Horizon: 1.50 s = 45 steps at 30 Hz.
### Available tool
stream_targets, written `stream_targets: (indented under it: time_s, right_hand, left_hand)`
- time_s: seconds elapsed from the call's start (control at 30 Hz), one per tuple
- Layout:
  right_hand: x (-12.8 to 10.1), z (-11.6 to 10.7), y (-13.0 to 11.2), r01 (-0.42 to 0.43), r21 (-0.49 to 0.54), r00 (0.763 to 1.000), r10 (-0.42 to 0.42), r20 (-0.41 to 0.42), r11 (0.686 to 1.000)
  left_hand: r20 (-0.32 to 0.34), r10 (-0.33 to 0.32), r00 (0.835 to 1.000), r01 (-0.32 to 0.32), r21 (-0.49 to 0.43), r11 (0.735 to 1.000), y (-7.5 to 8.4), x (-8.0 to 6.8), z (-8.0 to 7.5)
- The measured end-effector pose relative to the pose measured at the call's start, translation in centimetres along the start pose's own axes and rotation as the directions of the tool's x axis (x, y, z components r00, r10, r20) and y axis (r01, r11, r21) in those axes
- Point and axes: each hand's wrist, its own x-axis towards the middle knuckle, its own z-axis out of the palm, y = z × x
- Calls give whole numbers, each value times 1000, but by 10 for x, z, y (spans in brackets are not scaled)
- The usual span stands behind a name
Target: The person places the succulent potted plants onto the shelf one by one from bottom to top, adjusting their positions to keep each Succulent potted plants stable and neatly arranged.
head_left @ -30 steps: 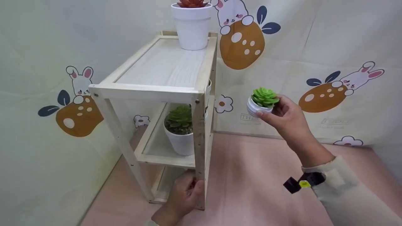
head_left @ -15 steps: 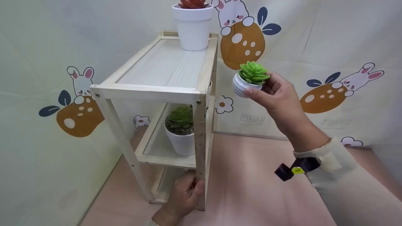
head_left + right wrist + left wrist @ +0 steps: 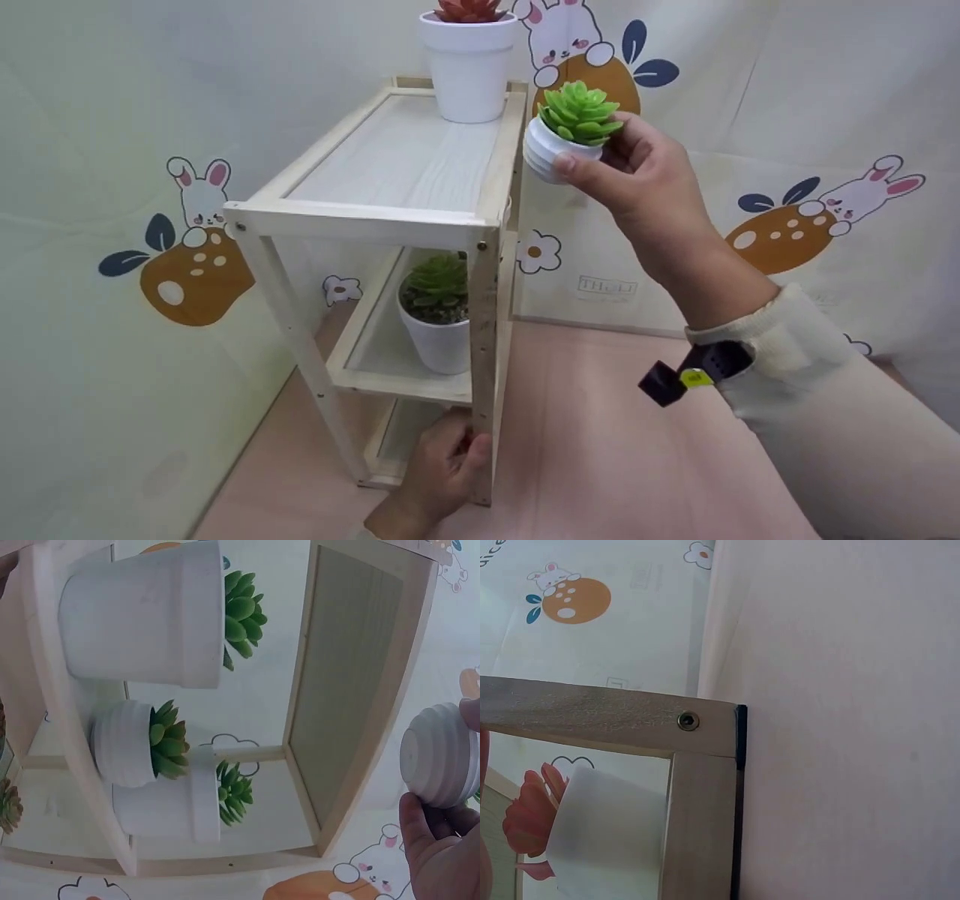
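Right hand (image 3: 645, 180) pinches the small ribbed pot (image 3: 544, 150) just beside the wooden shelf (image 3: 390, 157) top; light, smooth, best held round its body; left hand (image 3: 442, 476) grips the shelf's front leg

Small pot (image 3: 559, 139) right of shelf (image 3: 397, 161) top

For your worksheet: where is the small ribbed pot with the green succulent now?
In the head view, the small ribbed pot is held in the right hand, beside the shelf's top tier.
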Motion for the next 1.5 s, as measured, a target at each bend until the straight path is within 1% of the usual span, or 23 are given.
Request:
stream_targets:
  time_s: [0.17, 0.27, 0.4, 0.63, 0.73, 0.9, 1.03, 1.27, 1.43, 1.5]
  right_hand:
    - [11, 10, -6, 32, 10, 999, -32, -1, 999]
    - [18, 16, -9, 34, 25, 999, -34, -5, 999]
    - [25, 24, -12, 25, 18, 1000, -25, -10, 1000]
    - [32, 36, -15, 35, -111, 999, -34, 14, 993]
    - [34, 41, -16, 31, -141, 999, -26, 34, 989]
    - [39, 49, -15, 0, -165, 999, 7, 45, 986]
    - [42, 53, -14, 1, -179, 998, 9, 56, 984]
    - [45, 60, -15, -32, -222, 999, 40, 29, 975]
    - [45, 63, -15, -21, -237, 999, 32, 44, 971]
    - [45, 62, -15, -15, -240, 998, 28, 51, 971]
  left_hand:
    - [-7, 15, 1000, -16, -47, 999, 0, 2, 0]
    - [-12, 21, 1000, -22, -72, 997, 0, 3, 0]
    - [-6, 11, 1000, -11, -71, 997, 1, 3, 1]
    - [2, -6, 1000, 6, -42, 999, 0, 2, 1]
    - [5, -20, 1000, 20, -38, 999, 0, 2, 0]
    - [8, -33, 999, 33, -31, 999, 1, 1, 0]
    - [10, -31, 999, 31, -30, 999, 0, 0, 1]
    - [-13, 17, 1000, -18, -63, 998, 0, 3, 1]
    - [-22, 23, 999, -24, -51, 998, 0, 3, 1]
    - [-17, 12, 1000, -13, -57, 998, 1, 2, 1]
